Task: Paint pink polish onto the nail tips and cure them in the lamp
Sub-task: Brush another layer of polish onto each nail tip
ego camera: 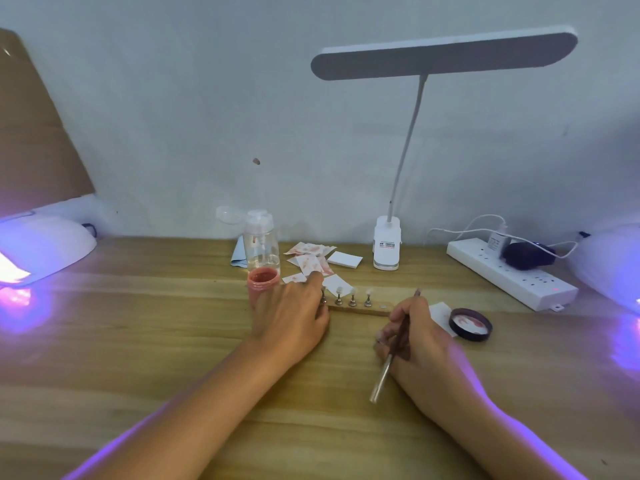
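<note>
A wooden strip (375, 310) lies mid-table with small metal stands; three nail tips (352, 292) show on it, pale and unpainted as far as I can tell. My left hand (289, 318) rests on the strip's left end, fingers curled round the leftmost stand (323, 298). An open pot of pink polish (263, 279) stands just behind that hand. My right hand (414, 336) holds a thin brush (394, 348), its tip pointing up and away near the strip's right end. A curing lamp (41, 247) glows purple at the far left.
The pot's dark lid (471, 324) lies right of my right hand. Behind the strip are stained paper wipes (310, 259), a clear pump bottle (260, 242) and a white desk lamp (387, 242). A power strip (509, 271) and a second glowing lamp (613, 261) sit at right.
</note>
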`<state>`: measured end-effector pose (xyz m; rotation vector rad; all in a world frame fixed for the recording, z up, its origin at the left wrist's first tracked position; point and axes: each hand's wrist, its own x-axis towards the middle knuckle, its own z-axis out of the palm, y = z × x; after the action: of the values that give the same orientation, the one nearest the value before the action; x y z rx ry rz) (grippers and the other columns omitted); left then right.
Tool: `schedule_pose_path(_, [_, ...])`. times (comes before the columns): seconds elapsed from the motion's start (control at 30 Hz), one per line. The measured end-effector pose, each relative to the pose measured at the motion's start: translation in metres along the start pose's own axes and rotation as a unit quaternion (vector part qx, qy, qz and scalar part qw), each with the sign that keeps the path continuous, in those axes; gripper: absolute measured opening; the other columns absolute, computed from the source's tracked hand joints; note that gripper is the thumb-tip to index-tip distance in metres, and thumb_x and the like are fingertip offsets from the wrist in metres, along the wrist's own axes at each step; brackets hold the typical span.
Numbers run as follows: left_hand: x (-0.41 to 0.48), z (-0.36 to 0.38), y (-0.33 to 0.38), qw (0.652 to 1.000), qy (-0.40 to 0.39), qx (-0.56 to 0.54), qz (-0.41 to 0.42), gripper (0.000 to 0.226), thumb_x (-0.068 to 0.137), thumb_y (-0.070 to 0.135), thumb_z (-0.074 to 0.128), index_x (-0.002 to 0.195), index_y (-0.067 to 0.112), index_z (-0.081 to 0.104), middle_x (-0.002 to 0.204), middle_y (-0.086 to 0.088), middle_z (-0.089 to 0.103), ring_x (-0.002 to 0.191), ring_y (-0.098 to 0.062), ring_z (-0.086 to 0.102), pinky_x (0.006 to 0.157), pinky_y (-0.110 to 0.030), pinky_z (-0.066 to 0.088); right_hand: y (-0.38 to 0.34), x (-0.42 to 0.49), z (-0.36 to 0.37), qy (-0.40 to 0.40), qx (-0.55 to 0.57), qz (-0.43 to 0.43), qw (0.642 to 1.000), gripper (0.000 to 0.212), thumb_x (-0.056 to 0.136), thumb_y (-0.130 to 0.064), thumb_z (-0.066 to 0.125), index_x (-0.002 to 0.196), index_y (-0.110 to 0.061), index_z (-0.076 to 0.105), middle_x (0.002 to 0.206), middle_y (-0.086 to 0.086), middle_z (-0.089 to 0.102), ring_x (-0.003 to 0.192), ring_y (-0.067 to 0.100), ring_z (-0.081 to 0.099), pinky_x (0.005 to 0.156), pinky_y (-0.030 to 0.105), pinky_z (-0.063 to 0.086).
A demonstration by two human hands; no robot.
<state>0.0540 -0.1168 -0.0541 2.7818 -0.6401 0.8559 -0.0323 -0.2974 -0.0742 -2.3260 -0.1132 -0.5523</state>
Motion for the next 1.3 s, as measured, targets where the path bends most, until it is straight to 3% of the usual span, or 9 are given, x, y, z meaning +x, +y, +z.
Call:
schedule_pose_path(0.13, [-0.010,-0.018,-0.014,0.990,0.128,-0.019,0.057,0.037,0.081,0.029,0.068,0.115,0.023,0.054,0.101,0.006,0.067,0.091,-0.021,0.065,0.063,-0.030,0.044,-0.002,0.000,-0.003,-0.022,0.008,-0.007,1.000,0.043,0.077,-0.008,0.062,0.097,-0.034,0.036,0.088,-0.023,0.061,0.078,0.006,0.062,0.073,0.032,0.054])
schedule_pose_path(0.27, [-0.015,-0.020,-0.046,0.958,0.234,-0.130,-0.107,0.059,0.071,0.022,0.079,0.119,0.010,0.047,0.112,-0.007,0.052,0.105,-0.022,0.049,0.087,-0.027,0.041,-0.007,-0.001,-0.004,-0.017,0.003,-0.022,1.000,0.044,0.077,-0.012,0.066,0.096,-0.036,0.035,0.086,-0.023,0.062,0.076,0.002,0.063,0.071,0.028,0.054])
schedule_pose_path(0.43, [-0.012,-0.011,-0.066,0.895,-0.002,-0.326,-0.304,0.069,0.065,0.038,0.089,0.120,0.024,0.050,0.122,0.002,0.060,0.109,-0.018,0.058,0.093,-0.034,0.047,-0.021,-0.012,-0.009,0.010,-0.034,-0.031,0.999,0.049,0.072,-0.024,0.072,0.098,-0.035,0.033,0.080,-0.014,0.063,0.073,0.002,0.064,0.066,0.031,0.055])
schedule_pose_path(0.6, [-0.015,-0.006,-0.060,0.914,0.020,-0.313,-0.259,0.056,0.067,0.034,0.087,0.106,0.025,0.047,0.105,0.006,0.062,0.097,-0.016,0.062,0.085,-0.036,0.050,-0.026,-0.017,-0.015,0.088,-0.037,-0.004,0.995,0.046,0.076,-0.034,0.074,0.095,-0.041,0.033,0.080,-0.017,0.066,0.070,0.000,0.064,0.060,0.032,0.053])
schedule_pose_path(0.73, [-0.023,-0.012,-0.042,0.955,0.116,-0.249,-0.109,0.056,0.063,0.037,0.084,0.100,0.021,0.045,0.098,0.006,0.053,0.090,-0.015,0.051,0.076,-0.028,0.045,-0.028,-0.017,-0.024,0.150,0.058,-0.016,0.987,0.005,0.099,-0.037,0.045,0.097,-0.035,0.050,0.074,-0.017,0.068,0.067,0.004,0.061,0.062,0.026,0.046])
schedule_pose_path(0.83, [-0.029,-0.018,-0.022,0.957,0.071,-0.280,0.010,0.054,0.063,0.043,0.078,0.101,0.028,0.042,0.097,0.014,0.049,0.086,-0.004,0.050,0.072,-0.015,0.041,-0.040,-0.019,-0.030,0.190,0.101,-0.076,0.974,0.037,0.099,-0.045,0.030,0.104,-0.035,0.065,0.057,0.002,0.054,0.050,0.006,0.049,0.051,0.009,0.035])
schedule_pose_path(0.97, [-0.033,-0.021,-0.011,0.962,0.010,-0.259,0.088,0.052,0.062,0.043,0.075,0.099,0.034,0.039,0.096,0.021,0.046,0.088,-0.003,0.050,0.070,-0.011,0.038,-0.056,-0.025,-0.026,0.170,0.149,-0.150,0.962,0.024,0.095,-0.031,0.044,0.106,-0.024,0.064,0.058,-0.005,0.050,0.049,0.002,0.045,0.051,0.005,0.032])
schedule_pose_path(1.13, [-0.033,-0.024,-0.012,0.967,0.017,-0.230,0.107,0.052,0.065,0.046,0.075,0.101,0.030,0.041,0.095,0.019,0.046,0.086,-0.004,0.049,0.069,-0.015,0.040,-0.056,-0.029,-0.006,0.129,0.162,-0.143,0.968,0.013,0.083,-0.017,0.063,0.090,-0.020,0.053,0.070,-0.005,0.064,0.060,0.013,0.061,0.054,0.033,0.049])
schedule_pose_path(1.3, [-0.035,-0.024,-0.009,0.970,0.012,-0.209,0.120,0.053,0.066,0.050,0.074,0.100,0.031,0.039,0.094,0.021,0.042,0.084,-0.003,0.045,0.071,-0.015,0.038,-0.043,-0.023,0.000,0.105,0.071,-0.125,0.984,0.024,0.082,-0.019,0.075,0.088,-0.030,0.055,0.077,-0.016,0.064,0.055,0.011,0.053,0.052,0.025,0.044])
